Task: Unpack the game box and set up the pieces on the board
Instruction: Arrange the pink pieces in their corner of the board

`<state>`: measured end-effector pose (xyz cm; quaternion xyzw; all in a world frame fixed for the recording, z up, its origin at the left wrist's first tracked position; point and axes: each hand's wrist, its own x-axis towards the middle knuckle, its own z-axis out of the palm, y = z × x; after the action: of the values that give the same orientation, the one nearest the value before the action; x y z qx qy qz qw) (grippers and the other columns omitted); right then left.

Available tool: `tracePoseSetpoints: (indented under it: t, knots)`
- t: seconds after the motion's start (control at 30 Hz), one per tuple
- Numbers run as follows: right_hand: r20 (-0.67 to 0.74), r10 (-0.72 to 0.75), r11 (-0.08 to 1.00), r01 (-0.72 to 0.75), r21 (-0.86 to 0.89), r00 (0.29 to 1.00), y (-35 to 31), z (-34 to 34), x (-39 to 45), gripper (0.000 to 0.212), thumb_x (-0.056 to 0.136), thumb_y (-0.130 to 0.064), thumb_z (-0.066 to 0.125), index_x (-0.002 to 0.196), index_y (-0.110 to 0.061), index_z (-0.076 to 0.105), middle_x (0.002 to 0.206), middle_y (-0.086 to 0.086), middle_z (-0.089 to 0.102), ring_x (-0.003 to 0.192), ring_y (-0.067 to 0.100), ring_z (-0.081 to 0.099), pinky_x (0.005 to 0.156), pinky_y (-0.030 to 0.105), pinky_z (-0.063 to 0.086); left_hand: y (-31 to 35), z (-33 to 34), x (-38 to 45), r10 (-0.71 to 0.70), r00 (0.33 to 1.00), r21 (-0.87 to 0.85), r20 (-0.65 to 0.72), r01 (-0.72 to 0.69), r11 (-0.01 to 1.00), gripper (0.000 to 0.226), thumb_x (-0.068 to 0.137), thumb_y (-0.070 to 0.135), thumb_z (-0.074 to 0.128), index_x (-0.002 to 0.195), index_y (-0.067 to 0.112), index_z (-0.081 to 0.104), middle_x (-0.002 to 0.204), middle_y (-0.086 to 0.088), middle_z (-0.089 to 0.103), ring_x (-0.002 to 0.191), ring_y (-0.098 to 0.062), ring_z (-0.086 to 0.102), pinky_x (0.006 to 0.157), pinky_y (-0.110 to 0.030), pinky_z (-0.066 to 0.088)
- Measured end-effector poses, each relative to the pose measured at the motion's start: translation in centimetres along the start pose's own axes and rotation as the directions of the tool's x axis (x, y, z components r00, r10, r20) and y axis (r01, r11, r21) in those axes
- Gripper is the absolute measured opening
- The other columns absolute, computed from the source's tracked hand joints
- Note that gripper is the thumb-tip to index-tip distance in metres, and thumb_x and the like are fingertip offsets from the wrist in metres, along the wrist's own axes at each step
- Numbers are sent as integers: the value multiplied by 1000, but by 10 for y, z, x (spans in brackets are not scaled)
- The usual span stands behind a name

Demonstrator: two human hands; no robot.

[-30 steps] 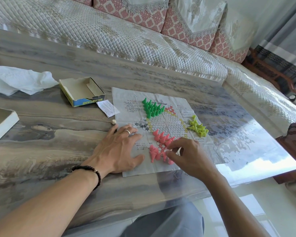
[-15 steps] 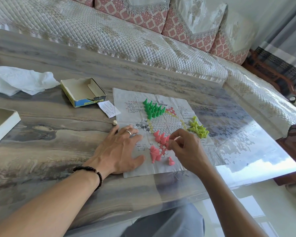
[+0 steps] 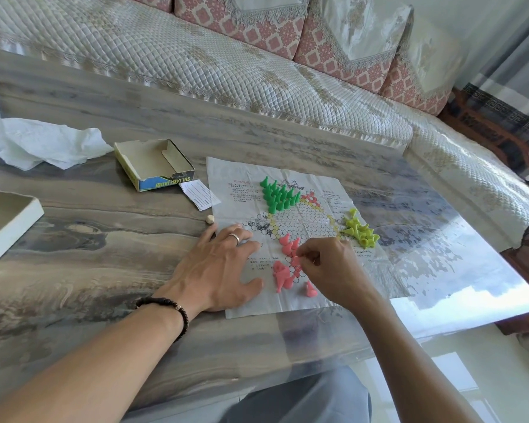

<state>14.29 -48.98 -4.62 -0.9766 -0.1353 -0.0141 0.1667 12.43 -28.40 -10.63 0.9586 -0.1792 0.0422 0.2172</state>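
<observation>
A paper game board lies flat on the marbled table. Green pegs stand packed in its far point, yellow-green pegs lie loose at its right point, and pink pegs are scattered at the near point. My left hand, with a ring, rests flat with spread fingers on the board's left edge. My right hand pinches a pink peg over the pink cluster. The empty game box sits open at the board's far left.
A small paper slip and a pale die lie between box and board. Crumpled white tissue sits far left, and a white box lid at the left edge. A quilted sofa runs behind the table.
My right hand lifted from the near pink pegs and moved a little farther up the board with a pink peg pinched. My left hand stayed put.
</observation>
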Motion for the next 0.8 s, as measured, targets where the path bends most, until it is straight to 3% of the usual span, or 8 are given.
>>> tracePoseSetpoints:
  t: [0.3,0.43,0.8]
  knots:
    - [23,5,1000,-5,-10,1000,-1,0,1,9,81,-8,67,82,-17,69,69,-9,65,62,2,58,55,14,45,0,0,0,3,1000,11,-3,-2,1000,68,80,65,42,139,30,42,153,4,31,145,-11,14,120,-40,4]
    - [-10,-8,1000,8,-18,1000,-2,1,2,14,79,-2,64,81,-14,72,69,-6,67,64,6,60,60,22,50,0,0,0,3,1000,20,0,-3,1000,69,80,66,41,140,30,41,153,5,30,146,-11,13,120,-40,4]
    - [-61,-34,997,30,-68,998,-1,7,7,13,81,-8,64,88,-16,72,76,-7,65,67,10,58,65,34,53,1,0,-1,-3,1000,4,-1,3,1000,70,79,65,41,139,30,42,153,4,31,146,-12,13,119,-40,5]
